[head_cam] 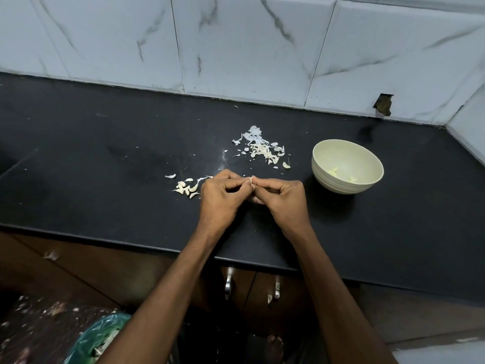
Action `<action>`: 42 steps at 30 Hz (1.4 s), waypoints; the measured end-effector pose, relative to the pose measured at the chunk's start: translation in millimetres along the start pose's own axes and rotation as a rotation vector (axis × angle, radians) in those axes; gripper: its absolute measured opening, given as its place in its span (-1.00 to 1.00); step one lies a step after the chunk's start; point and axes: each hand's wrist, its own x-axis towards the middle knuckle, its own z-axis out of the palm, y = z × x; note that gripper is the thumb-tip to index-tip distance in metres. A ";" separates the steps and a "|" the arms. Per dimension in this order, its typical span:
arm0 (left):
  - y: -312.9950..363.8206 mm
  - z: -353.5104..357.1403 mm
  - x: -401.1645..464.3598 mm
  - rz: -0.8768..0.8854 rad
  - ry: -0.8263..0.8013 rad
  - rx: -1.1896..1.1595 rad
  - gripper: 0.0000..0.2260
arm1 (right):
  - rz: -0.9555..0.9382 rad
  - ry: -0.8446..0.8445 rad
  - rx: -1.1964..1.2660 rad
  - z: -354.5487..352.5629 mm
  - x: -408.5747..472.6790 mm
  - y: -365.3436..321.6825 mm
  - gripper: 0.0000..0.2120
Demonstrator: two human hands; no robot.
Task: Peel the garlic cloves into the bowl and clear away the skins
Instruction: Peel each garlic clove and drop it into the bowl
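Clove (251, 180), pale, half-skinned, btwn hands (252, 191)

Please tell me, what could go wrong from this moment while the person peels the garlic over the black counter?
1. Both hands, left hand and right hand, pinch one small garlic clove above the counter, not above the bowl; if it slips, it probably lands on the counter.
2. The loose skins lie close to the bowl; a sweep of the hand might push some in.
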 end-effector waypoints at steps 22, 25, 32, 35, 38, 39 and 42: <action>7.9 4.7 -5.0 0.048 0.108 0.123 -0.90 | -0.045 -0.052 -0.130 0.6 -2.6 -4.0 -0.82; 7.1 4.4 -5.7 0.039 0.124 0.101 -0.90 | -0.042 -0.053 -0.102 1.2 -3.0 -5.1 -0.82; 6.5 -1.9 -0.7 -0.076 0.060 -0.147 -0.90 | 0.086 -0.030 0.111 1.6 -2.5 -14.2 -0.83; 6.0 0.0 -0.6 -0.088 0.073 -0.157 -0.89 | 0.087 -0.020 0.086 1.8 -2.1 -15.8 -0.84; 5.6 0.7 -1.0 -0.112 0.081 -0.165 -0.92 | 0.081 -0.020 0.069 2.6 -2.3 -15.2 -0.84; 5.2 0.4 -1.1 -0.118 0.082 -0.170 -0.92 | 0.081 -0.023 0.068 2.9 -2.3 -15.4 -0.85; 3.7 -1.3 -0.5 -0.136 0.081 -0.185 -0.92 | 0.081 -0.025 0.066 3.2 -2.2 -15.5 -0.85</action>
